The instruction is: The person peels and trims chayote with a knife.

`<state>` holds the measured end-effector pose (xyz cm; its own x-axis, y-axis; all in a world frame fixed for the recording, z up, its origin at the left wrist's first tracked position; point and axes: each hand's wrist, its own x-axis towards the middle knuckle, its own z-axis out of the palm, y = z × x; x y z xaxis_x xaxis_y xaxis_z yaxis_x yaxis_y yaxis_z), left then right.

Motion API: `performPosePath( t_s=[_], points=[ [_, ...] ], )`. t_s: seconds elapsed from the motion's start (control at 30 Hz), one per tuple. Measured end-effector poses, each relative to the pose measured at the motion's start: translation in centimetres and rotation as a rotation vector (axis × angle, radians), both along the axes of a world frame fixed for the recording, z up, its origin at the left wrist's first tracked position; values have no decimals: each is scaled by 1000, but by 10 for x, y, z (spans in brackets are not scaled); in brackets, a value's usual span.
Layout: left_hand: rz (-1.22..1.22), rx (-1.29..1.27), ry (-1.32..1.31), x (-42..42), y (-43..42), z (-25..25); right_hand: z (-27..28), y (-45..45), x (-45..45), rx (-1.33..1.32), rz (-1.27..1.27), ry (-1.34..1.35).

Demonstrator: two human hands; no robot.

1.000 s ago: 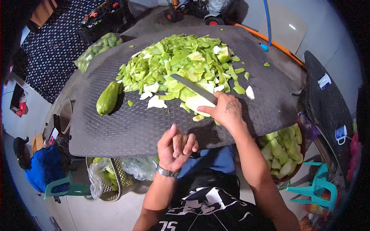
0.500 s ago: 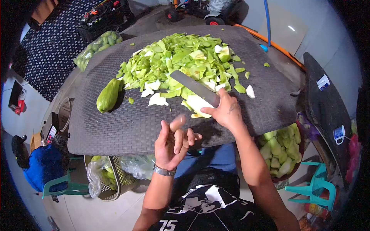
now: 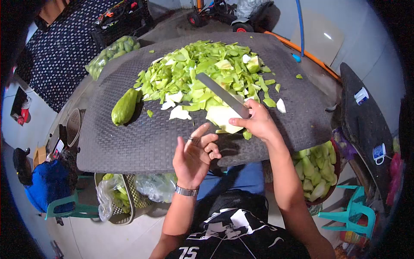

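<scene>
My right hand (image 3: 258, 123) is closed around the handle of a wide-bladed knife (image 3: 222, 94), its blade pointing up and left over the peelings. Just under the blade and close to my thumb is a pale peeled chayote (image 3: 223, 117); I cannot tell whether the thumb presses on it. My left hand (image 3: 196, 155), wearing a metal watch, hovers by the table's near edge, palm up, fingers loosely spread and holding nothing. A large heap of green peelings (image 3: 189, 73) covers the middle of the woven table (image 3: 142, 149). One unpeeled green chayote (image 3: 125, 107) lies left of the heap.
A tub of peeled chayotes (image 3: 317, 172) stands below the table on the right, near a teal stool (image 3: 351, 211). Below on the left is a plastic basket (image 3: 133, 200) with bagged green produce. A bag of chayotes (image 3: 114, 54) sits beyond the table's far left edge.
The pale chayote shows a broader face, and the knife blade has lifted and tilted more steeply. My left fingers have shifted, the index stretching toward the chayote. The whole view has shifted slightly.
</scene>
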<state>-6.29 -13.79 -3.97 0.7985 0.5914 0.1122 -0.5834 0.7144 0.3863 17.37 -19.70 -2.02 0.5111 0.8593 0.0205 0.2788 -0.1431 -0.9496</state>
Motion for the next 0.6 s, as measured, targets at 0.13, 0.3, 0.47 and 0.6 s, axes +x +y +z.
performPosePath(
  t_s=[0.13,0.3,0.47,0.6],
  points=[
    [-13,-42,-18,2,-2,0,34,-10,-8,-3,93,263],
    [41,40,232,10,-6,-4,65,-19,-29,-13,210,261],
    [-12,73,313,18,-6,5,57,-16,-48,-2,218,-124],
    [131,-51,382,28,-3,13,67,-30,-49,-66,4,-279]
  ],
)
